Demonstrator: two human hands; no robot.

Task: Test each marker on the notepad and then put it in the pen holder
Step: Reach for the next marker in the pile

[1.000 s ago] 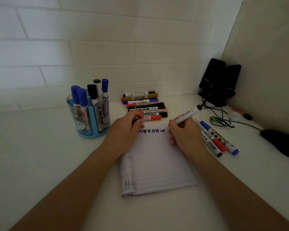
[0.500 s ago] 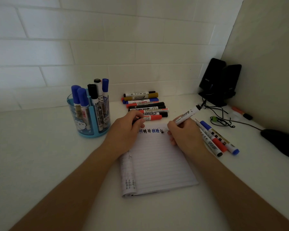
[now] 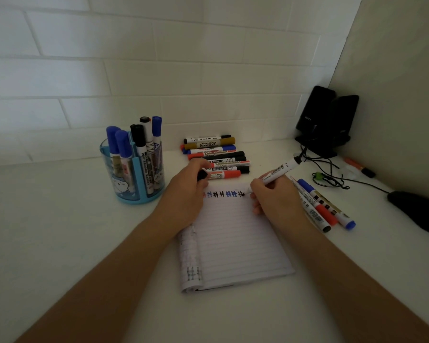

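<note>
The marker (image 3: 280, 170) I am testing is in my right hand (image 3: 274, 196), pinched near its tip between thumb and fingers, its white barrel slanting up and away to the right with the dark end highest. Its tip touches the top line of the notepad (image 3: 235, 241), at the right end of a row of small hash marks (image 3: 223, 194) in red, black and blue. My right wrist rests on the notepad's right edge, the forearm running back toward me at the lower right. My left hand (image 3: 186, 194) lies on the notepad's top left corner, fingers curled around a black cap (image 3: 202, 175), its forearm stretching back to the lower left. The notepad lies flat on the white desk (image 3: 60, 243), its turned pages rolled under along the left side. Just beyond it a row of capped markers (image 3: 214, 155) lies side by side against the tiled wall (image 3: 159, 70). To the left stands the blue pen holder (image 3: 134, 174), upright, with five markers standing in it, caps up. To the right of my right hand three more markers (image 3: 325, 209) lie together on the desk. Farther right are a black mouse (image 3: 419, 211), a tangle of cable (image 3: 330, 179), an orange marker (image 3: 359, 167) near the side wall, and two black speakers (image 3: 327, 117) in the corner.
</note>
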